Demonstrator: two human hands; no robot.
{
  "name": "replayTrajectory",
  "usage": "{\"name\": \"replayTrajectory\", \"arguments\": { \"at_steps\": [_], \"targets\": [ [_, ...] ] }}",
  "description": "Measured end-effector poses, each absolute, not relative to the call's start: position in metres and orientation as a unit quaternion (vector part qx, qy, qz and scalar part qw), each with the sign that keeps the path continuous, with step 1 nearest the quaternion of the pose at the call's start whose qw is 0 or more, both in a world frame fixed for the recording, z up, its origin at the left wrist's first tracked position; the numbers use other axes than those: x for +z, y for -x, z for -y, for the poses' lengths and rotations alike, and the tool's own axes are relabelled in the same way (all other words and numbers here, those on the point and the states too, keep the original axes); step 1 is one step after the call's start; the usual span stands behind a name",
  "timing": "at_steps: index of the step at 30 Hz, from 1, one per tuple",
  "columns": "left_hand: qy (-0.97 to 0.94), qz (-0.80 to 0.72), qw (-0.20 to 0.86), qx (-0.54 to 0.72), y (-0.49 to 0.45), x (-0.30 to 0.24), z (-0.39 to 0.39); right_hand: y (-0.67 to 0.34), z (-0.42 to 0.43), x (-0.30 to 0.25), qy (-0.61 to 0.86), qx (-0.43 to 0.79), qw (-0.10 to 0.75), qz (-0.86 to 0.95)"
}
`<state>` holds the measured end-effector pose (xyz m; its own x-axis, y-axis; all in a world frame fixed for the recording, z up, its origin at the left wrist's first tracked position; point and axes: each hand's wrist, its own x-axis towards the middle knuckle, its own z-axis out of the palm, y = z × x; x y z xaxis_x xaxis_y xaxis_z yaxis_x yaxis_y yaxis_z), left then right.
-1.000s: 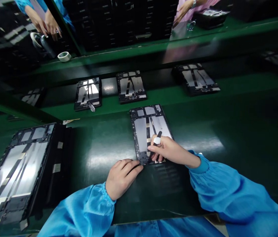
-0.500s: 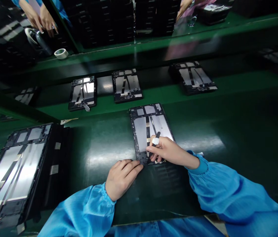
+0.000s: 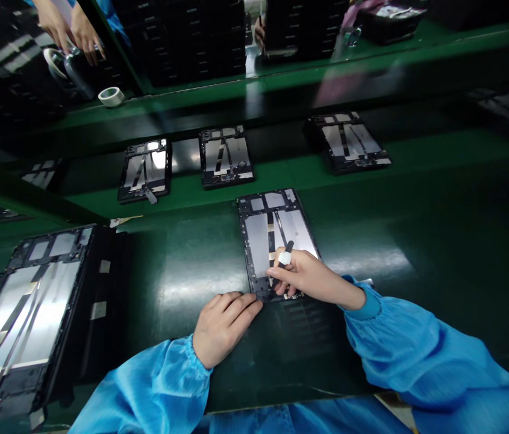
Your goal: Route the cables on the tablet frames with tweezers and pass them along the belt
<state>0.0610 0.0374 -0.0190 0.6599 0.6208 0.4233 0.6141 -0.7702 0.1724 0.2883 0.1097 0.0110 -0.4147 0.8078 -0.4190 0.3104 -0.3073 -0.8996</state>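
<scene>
An open tablet back frame (image 3: 265, 232) with silver panels lies on the dark green bench in front of me. My right hand (image 3: 311, 278) grips a thin black stylus-like tool (image 3: 285, 255), its tip pressed on the frame's near edge; a white band wraps one finger. My left hand (image 3: 221, 324) rests curled on the bench with its fingertips touching the frame's near left corner. Both arms wear blue sleeves.
A stack of similar frames (image 3: 21, 313) stands at my left. Three more frames (image 3: 144, 170) (image 3: 226, 157) (image 3: 349, 141) lie on the conveyor belt beyond. A tape roll (image 3: 111, 96) sits on the far ledge, near another person's hands (image 3: 71, 30).
The three frames on the belt have drifted left. My hands and the tool have barely moved.
</scene>
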Motion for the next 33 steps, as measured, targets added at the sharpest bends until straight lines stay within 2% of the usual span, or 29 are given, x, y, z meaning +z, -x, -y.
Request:
{"name": "replayTrajectory", "arguments": {
  "at_steps": [6, 12, 17, 33],
  "targets": [
    [-0.927, -0.329, -0.065, 0.166, -0.065, -0.010, -0.034, -0.289, -0.109, 0.012, 0.498, 0.625, 0.199, 0.568],
    [-0.930, -0.326, -0.043, 0.162, -0.064, -0.010, -0.037, -0.310, -0.095, 0.013, 0.516, 0.548, 0.259, 0.605],
    [-0.927, -0.331, -0.026, 0.172, -0.063, -0.013, -0.038, -0.320, -0.080, 0.010, 0.525, 0.481, 0.256, 0.654],
    [-0.923, -0.325, -0.033, 0.203, -0.064, -0.019, -0.038, -0.315, -0.082, 0.004, 0.525, 0.531, 0.292, 0.598]
  ]
}}
